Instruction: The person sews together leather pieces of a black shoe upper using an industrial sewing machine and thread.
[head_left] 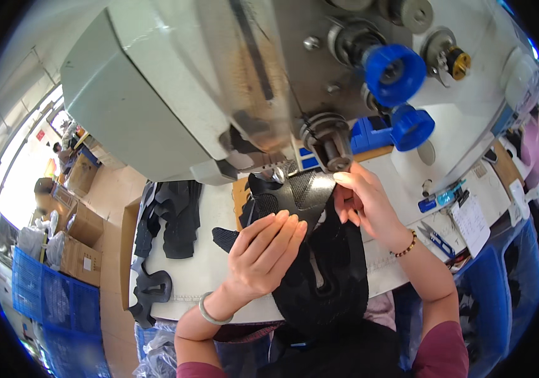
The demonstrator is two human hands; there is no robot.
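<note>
A black mesh shoe upper [310, 192] lies beneath the head of an industrial sewing machine [137, 107]. My left hand [266, 255] has its fingers pressed together on the upper's near left side. At the upper's right edge, beside the machine's round metal foot area, my right hand [367, 205] pinches the material between thumb and forefinger. More black shoe material [348, 271] hangs from the table edge toward my lap; whether it is the same piece I cannot tell. The needle's contact point is hidden by the machine parts.
Stacked black cut pieces [178, 217] and another black piece [152, 286] lie on the table's left. Scissors [436, 239], a written paper [471, 220] and a blue tool [436, 201] lie right. Blue crates [55, 283] and cardboard boxes [80, 258] stand on the floor.
</note>
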